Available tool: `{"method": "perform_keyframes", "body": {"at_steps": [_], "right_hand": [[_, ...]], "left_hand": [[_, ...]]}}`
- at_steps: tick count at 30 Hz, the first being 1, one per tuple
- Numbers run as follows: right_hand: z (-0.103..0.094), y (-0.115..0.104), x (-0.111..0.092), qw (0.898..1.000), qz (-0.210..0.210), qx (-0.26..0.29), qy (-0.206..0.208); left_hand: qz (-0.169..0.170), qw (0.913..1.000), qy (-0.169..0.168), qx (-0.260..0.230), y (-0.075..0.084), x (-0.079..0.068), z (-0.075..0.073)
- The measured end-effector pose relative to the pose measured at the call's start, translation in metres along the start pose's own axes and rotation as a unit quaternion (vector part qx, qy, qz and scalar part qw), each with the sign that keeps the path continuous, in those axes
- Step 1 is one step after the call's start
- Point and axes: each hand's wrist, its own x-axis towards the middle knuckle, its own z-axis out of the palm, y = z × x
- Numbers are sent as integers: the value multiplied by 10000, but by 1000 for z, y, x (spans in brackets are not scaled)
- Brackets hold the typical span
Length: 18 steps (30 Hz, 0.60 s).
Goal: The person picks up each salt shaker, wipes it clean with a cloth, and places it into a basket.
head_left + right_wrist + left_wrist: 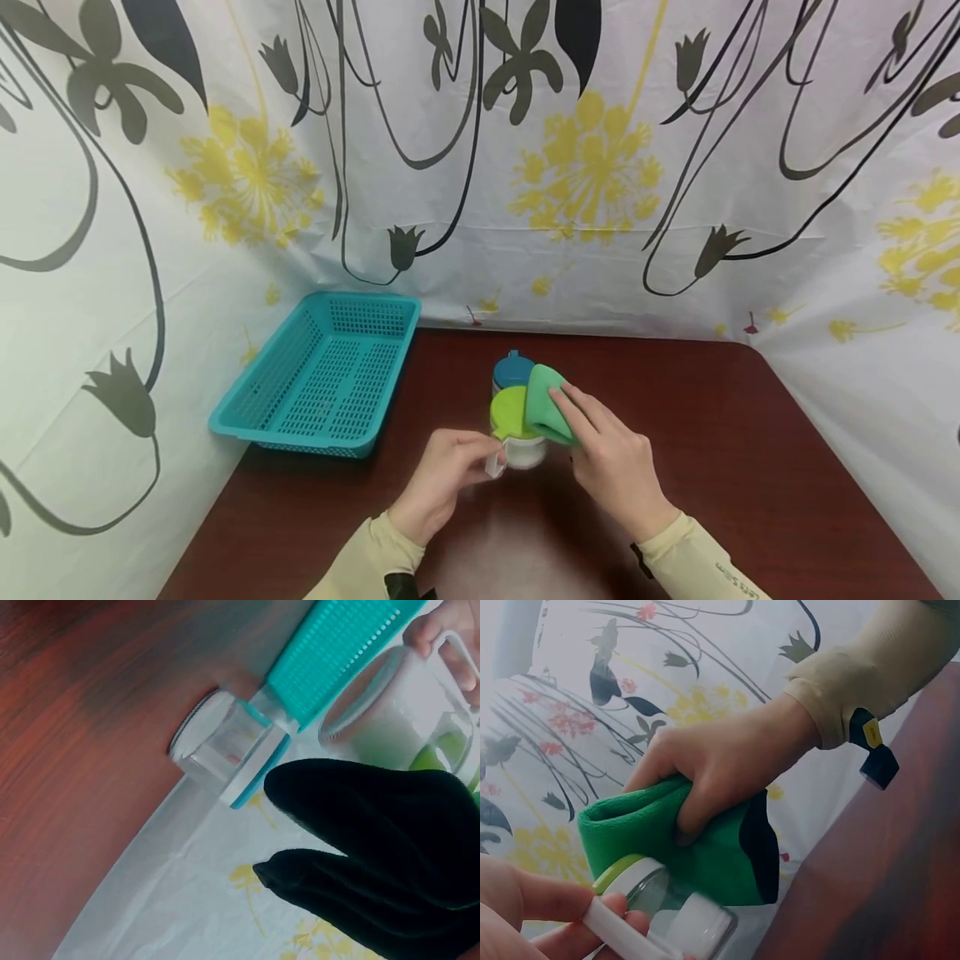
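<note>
My left hand (453, 471) pinches the white handle of a clear jar with a lime-green lid (512, 412). In the right wrist view this green-lidded jar (382, 712) appears raised off the table. My right hand (615, 462) grips a folded green cloth (546, 404), thumb on one side and fingers on the other. The cloth lies against the right side of the lid; in the left wrist view it covers part of the jar. Its other face looks dark in the right wrist view. Just behind stands a clear jar with a blue lid (513, 372), upright on the table.
A turquoise perforated basket (258, 421) sits at the table's back left corner. The dark red-brown table (720, 467) extends to both sides of my hands. A white curtain with printed flowers (465, 192) hangs along its back and sides.
</note>
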Motion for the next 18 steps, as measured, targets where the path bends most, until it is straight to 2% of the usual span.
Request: {"method": "perform_keyframes", "body": {"at_steps": [4, 8, 12, 15, 18], "right_hand": [[-3, -1, -2, 9990, 426, 33, 120], [-1, -2, -7, 9969, 758, 12, 190], [2, -6, -13, 9930, 1152, 234, -97], [6, -13, -16, 9871, 1443, 591, -376], [9, -19, -16, 9820, 1639, 823, -453]], "left_hand": [[226, 9994, 259, -40, 4, 1, 5], [303, 9981, 513, -154, 5, 1, 7], [402, 9955, 794, -318, 4, 2, 11], [615, 9923, 1012, -358, 3, 3, 15], [859, 9889, 1164, -328, 2, 3, 19]]}}
